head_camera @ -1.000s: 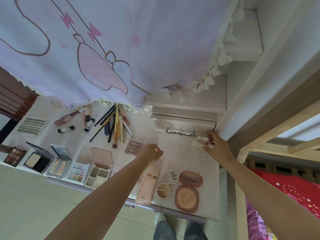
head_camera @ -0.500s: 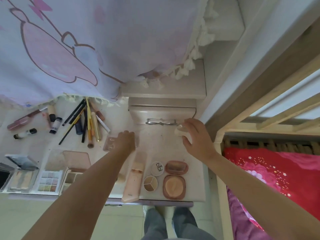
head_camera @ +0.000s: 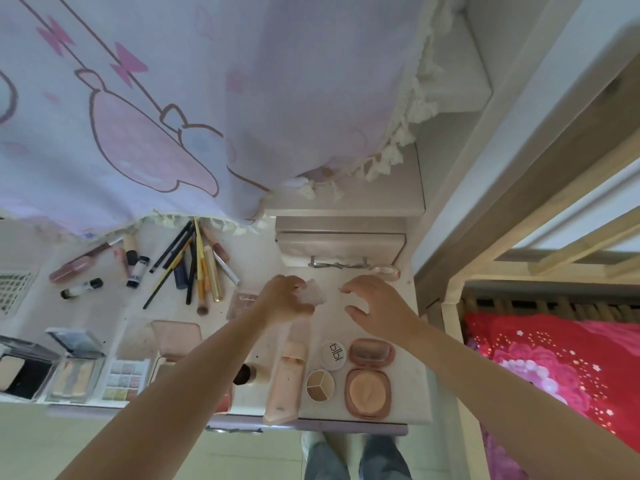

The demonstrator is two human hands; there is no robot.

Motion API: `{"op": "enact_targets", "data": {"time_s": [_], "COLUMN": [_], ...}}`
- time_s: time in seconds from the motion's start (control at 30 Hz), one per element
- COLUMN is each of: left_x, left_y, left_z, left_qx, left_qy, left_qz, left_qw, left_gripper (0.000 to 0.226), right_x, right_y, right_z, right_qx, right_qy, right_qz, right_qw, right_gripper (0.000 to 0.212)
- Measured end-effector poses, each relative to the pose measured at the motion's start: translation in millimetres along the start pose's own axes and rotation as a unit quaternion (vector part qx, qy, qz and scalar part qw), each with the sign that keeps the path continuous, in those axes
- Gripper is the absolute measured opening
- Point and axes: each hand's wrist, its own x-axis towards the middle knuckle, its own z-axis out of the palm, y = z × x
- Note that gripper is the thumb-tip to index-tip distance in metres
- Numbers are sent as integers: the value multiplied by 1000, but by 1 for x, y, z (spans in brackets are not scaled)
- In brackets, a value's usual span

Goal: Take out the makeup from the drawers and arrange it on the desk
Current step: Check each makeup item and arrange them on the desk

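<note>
My left hand (head_camera: 285,299) grips a small clear case (head_camera: 313,293) above the desk (head_camera: 415,393), just in front of the small drawer unit (head_camera: 341,244) with its metal handle (head_camera: 337,264). My right hand (head_camera: 375,304) hovers beside it with fingers spread and nothing in it. A small pink round container (head_camera: 386,271) lies by the drawer handle. Laid out on the desk are a pink round compact (head_camera: 369,377), a white lid (head_camera: 333,355), a three-colour round pot (head_camera: 320,386), a peach tube (head_camera: 285,382), several palettes (head_camera: 126,377) and a bunch of pencils and brushes (head_camera: 195,263).
A pink printed curtain (head_camera: 173,98) hangs low over the back of the desk. A white bed frame (head_camera: 450,306) and red bedding (head_camera: 561,368) stand right of the desk. My legs (head_camera: 356,455) show below the front edge. Small bottles (head_camera: 136,270) lie at left.
My right hand left the pink round container by the drawer handle and drew back open. My left hand rose from the desk and now holds a clear case.
</note>
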Motion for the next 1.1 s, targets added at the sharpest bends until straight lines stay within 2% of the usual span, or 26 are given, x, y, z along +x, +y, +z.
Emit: {"op": "enact_targets", "data": {"time_s": [0.1,0.17,0.33,0.53,0.63,0.77,0.93,1.1], "left_x": [-18,-31,-53,-77,-87,-96,-103,-107], "left_y": [12,18,37,59,64,66,64,54], "left_z": [-15,-25,-35,-39,-42,-47,-45,-35], "left_qx": [-136,-196,-271,-360,-391,-430,-429,-432], "left_qy": [-31,-51,-48,-33,-26,7,32,36], "left_qz": [13,26,46,97,125,151,166,151], "left_qw": [990,979,960,927,912,890,887,888], "left_gripper": [40,37,53,55,54,44,47,50], "right_x": [1,-3,-15,-27,-34,-40,-46,-46], "right_y": [-11,-18,-36,-54,-61,-67,-73,-73], "right_z": [-3,-8,-28,-66,-78,-88,-89,-87], "right_qx": [105,180,277,303,296,313,340,350], "right_qy": [-25,-23,22,15,45,79,78,52], "right_qz": [11,6,9,-6,-26,-3,-1,11], "right_qw": [994,983,961,953,954,947,937,935], "right_gripper": [49,47,32,31,33,31,40,28]}}
